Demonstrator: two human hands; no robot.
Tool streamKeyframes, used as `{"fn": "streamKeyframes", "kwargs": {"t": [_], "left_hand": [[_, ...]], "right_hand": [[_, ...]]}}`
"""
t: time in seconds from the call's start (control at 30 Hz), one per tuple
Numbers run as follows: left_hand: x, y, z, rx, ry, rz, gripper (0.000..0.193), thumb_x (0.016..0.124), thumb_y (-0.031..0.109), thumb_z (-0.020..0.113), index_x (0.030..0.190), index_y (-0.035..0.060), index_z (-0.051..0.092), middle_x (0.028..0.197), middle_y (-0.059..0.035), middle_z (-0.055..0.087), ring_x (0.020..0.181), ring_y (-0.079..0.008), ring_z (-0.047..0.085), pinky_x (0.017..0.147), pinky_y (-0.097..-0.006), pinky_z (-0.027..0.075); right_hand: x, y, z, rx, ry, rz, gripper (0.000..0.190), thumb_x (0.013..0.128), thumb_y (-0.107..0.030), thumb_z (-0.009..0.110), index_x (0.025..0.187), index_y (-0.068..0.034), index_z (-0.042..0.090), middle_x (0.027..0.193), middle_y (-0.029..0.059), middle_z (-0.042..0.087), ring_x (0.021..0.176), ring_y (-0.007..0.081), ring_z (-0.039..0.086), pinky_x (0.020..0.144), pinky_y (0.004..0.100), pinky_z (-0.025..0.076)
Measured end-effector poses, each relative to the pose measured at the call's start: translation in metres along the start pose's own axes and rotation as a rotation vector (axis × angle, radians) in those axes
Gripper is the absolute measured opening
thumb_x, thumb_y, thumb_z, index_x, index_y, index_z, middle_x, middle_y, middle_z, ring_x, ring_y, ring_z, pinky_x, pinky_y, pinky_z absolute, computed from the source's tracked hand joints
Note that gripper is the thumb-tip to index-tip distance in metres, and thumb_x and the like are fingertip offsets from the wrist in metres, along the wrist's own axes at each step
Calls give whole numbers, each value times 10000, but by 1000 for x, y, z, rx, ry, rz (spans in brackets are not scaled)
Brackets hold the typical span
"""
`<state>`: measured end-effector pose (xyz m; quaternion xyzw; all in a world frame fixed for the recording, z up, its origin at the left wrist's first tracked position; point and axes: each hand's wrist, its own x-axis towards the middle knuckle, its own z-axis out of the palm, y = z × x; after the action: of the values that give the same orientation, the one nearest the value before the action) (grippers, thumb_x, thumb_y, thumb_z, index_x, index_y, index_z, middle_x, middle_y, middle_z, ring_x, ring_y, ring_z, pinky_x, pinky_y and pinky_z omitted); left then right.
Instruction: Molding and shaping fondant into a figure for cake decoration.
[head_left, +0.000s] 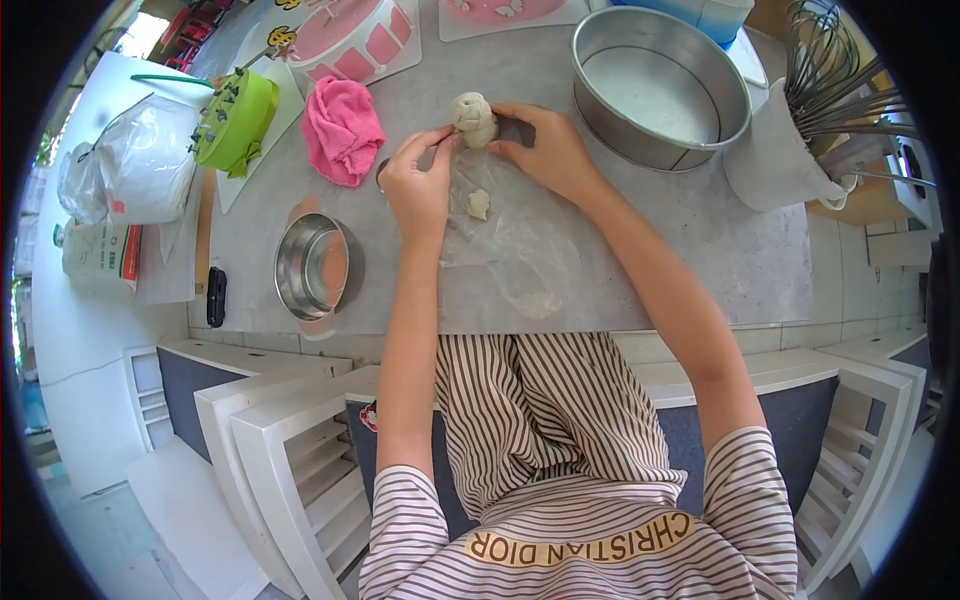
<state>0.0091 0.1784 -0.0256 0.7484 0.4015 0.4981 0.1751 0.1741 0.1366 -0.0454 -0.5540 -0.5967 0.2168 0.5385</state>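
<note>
A small off-white figure of a dough-like material (474, 120), with a rounded top on a thicker base, stands on the grey table. My left hand (420, 176) touches its lower left side with thumb and index finger pinched together. At its right, my right hand (547, 150) has thumb and index finger apart, the index fingertip close to the upper part; whether it touches is unclear. A loose lump of the same off-white material (478, 204) lies on a crumpled clear plastic sheet (525, 262) nearer to me.
To the left are a pink cloth (341, 131), a metal bowl (279, 274) and a green cake-like piece (238, 124). A round metal pan (637, 146) and a white container (761, 165) of whisks stand right. Pink cake-like pieces (337, 37) are at the back.
</note>
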Motion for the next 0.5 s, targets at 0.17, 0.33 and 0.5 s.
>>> {"fn": "streamKeyframes", "kwargs": {"t": [0.17,0.33,0.5], "left_hand": [[-3,-2,2,-14,-33,41,144,760,21,695,901,15,718,910,-96,695,817,-216,663,739,-294,484],[-6,-10,-2,144,-73,148,205,746,35,699,948,58,726,1001,-73,676,922,-232,636,819,-312,472],[-7,-15,-5,193,-100,192,256,736,31,688,984,82,724,1011,-74,668,944,-241,625,852,-318,463]], "right_hand": [[-2,1,1,15,21,-24,473,710,-87,747,1165,-29,630,1089,165,661,1009,292,628,883,349,472],[-1,2,-1,44,-4,-46,480,709,-73,741,1173,-32,627,1085,161,665,993,291,638,875,345,477],[-3,4,0,36,-31,-26,478,716,-78,737,1177,-33,624,1089,154,666,1002,292,636,873,346,477]]}}
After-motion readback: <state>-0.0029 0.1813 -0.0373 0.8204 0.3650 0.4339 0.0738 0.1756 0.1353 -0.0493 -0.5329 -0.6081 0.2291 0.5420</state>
